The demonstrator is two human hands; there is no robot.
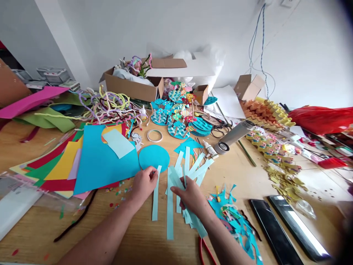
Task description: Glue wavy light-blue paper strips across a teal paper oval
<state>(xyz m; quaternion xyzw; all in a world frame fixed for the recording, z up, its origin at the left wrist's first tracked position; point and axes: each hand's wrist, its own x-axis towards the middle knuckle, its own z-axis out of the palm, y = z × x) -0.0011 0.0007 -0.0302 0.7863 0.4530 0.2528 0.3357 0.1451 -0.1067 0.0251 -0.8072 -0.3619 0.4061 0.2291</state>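
Note:
My left hand [145, 182] is closed, thumb and fingers pinched at the upper part of a narrow light blue paper strip [155, 204] that hangs or lies down toward me. My right hand [190, 193] is closed around a bunch of light blue paper strips [176, 176]. Below its fingers, a longer strip [170, 217] lies on the table, and several more strips [200, 167] fan out behind the hand. A blue paper circle [153, 157] lies just beyond my left hand. Red scissors handles [204, 252] show partly under my right forearm.
Stacked coloured sheets [107, 165] lie left, beneath a light blue rectangle [118, 142]. A tape roll [154, 135], glue bottle [210, 149] and tumbler [235, 136] stand or lie beyond. Blue scraps [237, 221] and two dark phones [275, 232] lie right. A cardboard box [132, 86] sits behind.

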